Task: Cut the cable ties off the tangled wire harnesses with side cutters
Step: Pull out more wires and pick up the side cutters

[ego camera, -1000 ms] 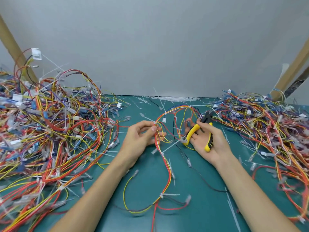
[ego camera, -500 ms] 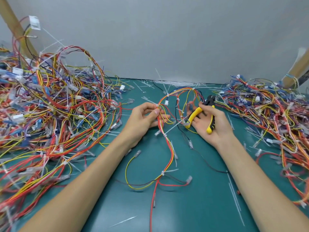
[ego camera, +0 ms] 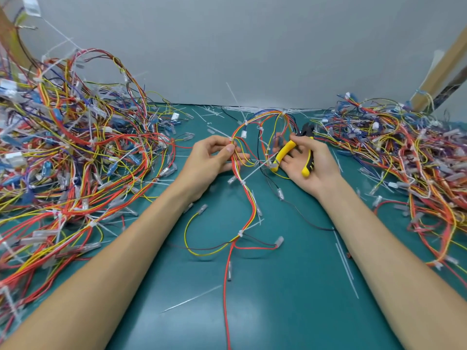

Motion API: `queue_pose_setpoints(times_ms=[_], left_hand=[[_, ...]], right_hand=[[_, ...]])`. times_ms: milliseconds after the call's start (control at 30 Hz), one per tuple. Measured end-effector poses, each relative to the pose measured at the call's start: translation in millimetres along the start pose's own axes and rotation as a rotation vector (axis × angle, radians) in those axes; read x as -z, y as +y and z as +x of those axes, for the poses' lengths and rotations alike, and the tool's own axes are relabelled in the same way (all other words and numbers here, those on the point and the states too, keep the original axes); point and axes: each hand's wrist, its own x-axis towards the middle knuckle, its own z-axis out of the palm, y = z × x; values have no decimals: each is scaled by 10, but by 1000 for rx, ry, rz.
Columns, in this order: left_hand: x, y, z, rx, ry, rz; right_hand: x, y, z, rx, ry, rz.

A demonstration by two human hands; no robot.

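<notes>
Two hands over counter (ego camera: 278,286): our left hand (ego camera: 209,160) pinches harness (ego camera: 239,173); right hand (ego camera: 316,170) fingers grip cutters (ego camera: 286,151).

No legible text, brand, number or sign is recorded. A white tag (ego camera: 31,6) atop the harness pile (ego camera: 75,147) at the bench's (ego camera: 290,286) far left corner is too blurred to be read. No marking can be made out on the side cutters (ego camera: 285,151).

The scene is lit brightly and evenly; only faint, soft shadows are cast on the worktop (ego camera: 278,311). Wide-angle bending is seen at the edges, where the wire piles (ego camera: 63,160) are blurred.
</notes>
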Motion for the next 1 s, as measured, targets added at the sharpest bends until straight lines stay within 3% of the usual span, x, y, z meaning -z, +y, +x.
queue_pose_setpoints(times_ms=[767, 833, 933, 1000], left_hand=[[-24, 8, 13, -23, -44, 104], [-45, 19, 3, -32, -32, 267], [-59, 121, 5, -114, -4, 934], [-72, 293, 8, -59, -22, 1229]], right_hand=[[61, -2, 48, 20, 26, 38], [63, -5, 55, 31, 30, 57], [61, 2, 64, 54, 46, 84], [58, 6, 65, 60, 47, 87]])
